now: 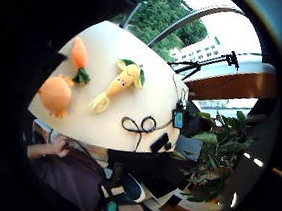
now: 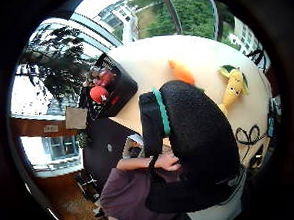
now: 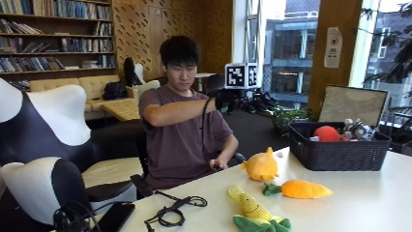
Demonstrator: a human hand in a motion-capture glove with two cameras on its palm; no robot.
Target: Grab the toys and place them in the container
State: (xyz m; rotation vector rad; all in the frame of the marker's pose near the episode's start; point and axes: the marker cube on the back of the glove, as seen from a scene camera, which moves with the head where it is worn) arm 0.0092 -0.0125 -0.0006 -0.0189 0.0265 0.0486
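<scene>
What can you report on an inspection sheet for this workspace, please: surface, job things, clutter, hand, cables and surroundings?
Surface: pale table, seen from the outside view.
Job's things: three soft toys lie on the table: a round orange toy, a carrot and a corn cob. The black basket stands at the far end and already holds a red toy and others.
Clutter: a dark phone near the table edge.
Hand: the gloved right hand is raised at chest height, away from the toys; its fingers cannot be made out. The bare hand rests at the table edge.
Cables: a black cable lies looped on the table.
Surroundings: bookshelves, a black-and-white chair, windows, plants.
</scene>
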